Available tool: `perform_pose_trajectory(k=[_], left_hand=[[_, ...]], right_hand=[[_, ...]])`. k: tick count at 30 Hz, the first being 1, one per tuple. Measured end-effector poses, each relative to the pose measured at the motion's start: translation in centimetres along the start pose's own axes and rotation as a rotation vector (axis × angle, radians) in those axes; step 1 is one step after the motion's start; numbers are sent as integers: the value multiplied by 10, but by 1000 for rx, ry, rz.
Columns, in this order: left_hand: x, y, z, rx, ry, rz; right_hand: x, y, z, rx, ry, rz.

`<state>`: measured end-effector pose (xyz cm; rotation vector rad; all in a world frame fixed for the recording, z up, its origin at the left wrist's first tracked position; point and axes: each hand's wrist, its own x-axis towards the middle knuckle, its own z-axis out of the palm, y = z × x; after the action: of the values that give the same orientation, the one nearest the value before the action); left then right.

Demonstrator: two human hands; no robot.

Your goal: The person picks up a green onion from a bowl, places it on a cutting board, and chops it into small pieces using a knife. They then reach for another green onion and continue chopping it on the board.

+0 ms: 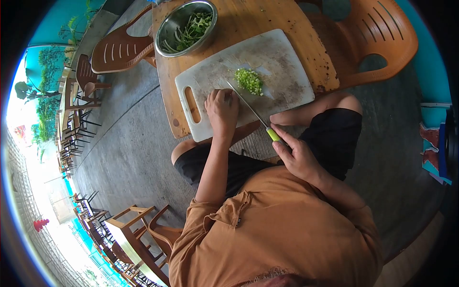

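Note:
My right hand (300,157) grips the yellow-green handle of a kitchen knife (252,108), its blade slanting up and left across the near edge of the cutting board. My left hand (222,111) rests on the white, stained cutting board (210,81), beside the blade's tip. Its fingers are curled down, and whatever is under them is hidden. Just beyond the blade, a small heap of chopped green onion (249,81) lies on the board.
A metal bowl (162,29) with leafy greens (193,31) stands at the back left of the wooden table (258,16). Orange plastic chairs flank it, one at the right (377,38) and one at the left (119,50). My knees are under the board's near edge.

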<state>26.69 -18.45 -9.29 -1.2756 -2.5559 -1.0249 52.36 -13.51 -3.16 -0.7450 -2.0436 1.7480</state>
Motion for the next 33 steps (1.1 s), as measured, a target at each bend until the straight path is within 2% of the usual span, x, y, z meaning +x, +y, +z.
perform_pose_trajectory(k=[2, 9, 12, 15, 17, 24, 26, 33], left_hand=[[1, -1, 1, 10, 5, 8], [0, -1, 1, -2, 10, -2], [1, -2, 3, -20, 17, 1], [1, -2, 0, -35, 19, 5], [1, -1, -1, -36, 15, 7], [-2, -2, -2, 1, 1, 21], [-3, -3, -2, 3, 12, 31], [-2, 0, -2, 15, -5, -34]], right_hand=[[0, -9, -5, 38, -115, 211], [-2, -7, -4, 39, -80, 159], [0, -6, -5, 56, -131, 248], [5, 2, 3, 17, -77, 154], [10, 19, 13, -14, 17, -50], [24, 23, 23, -77, 18, -48], [23, 27, 24, -152, 34, -122], [8, 17, 13, -150, 34, -127]])
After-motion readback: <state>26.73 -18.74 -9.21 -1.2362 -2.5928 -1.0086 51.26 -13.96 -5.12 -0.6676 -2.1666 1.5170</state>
